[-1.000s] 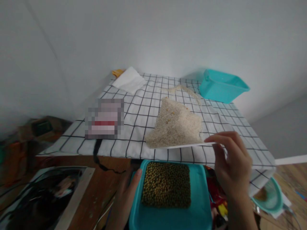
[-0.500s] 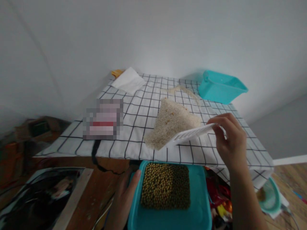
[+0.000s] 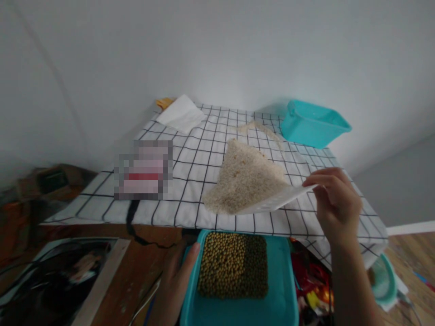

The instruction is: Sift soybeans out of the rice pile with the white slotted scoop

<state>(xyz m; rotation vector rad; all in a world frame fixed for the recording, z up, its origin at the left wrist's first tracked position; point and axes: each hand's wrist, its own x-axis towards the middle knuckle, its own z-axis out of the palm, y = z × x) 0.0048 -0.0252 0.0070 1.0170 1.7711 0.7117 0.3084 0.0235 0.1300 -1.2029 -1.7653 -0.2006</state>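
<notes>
My right hand point(image 3: 335, 199) pinches one end of a flat white plastic piece with slots point(image 3: 272, 201). Its far edge meets the near side of a heap of pale grain point(image 3: 244, 176), which looks like rice. Down in front of the table, my left hand point(image 3: 176, 276) grips the left wall of a teal plastic container point(image 3: 244, 312), thumb at the rim, other fingers mostly hidden. Round yellow-green dried beans point(image 3: 224, 267) cover the far part of the container's floor.
A checked cloth point(image 3: 190, 190) covers the table against the wall. On it stand a teal bin point(image 3: 312, 127), a white sheet point(image 3: 183, 115) and a blurred-out item point(image 3: 146, 170). A thin grain trail point(image 3: 261, 127) lies behind the heap. Below right is a teal-rimmed bowl point(image 3: 385, 280).
My right hand has moved right and slightly towards me, lowering the white slotted piece to a flatter angle. Grain now spreads further along its edge. My left hand stays at the container.
</notes>
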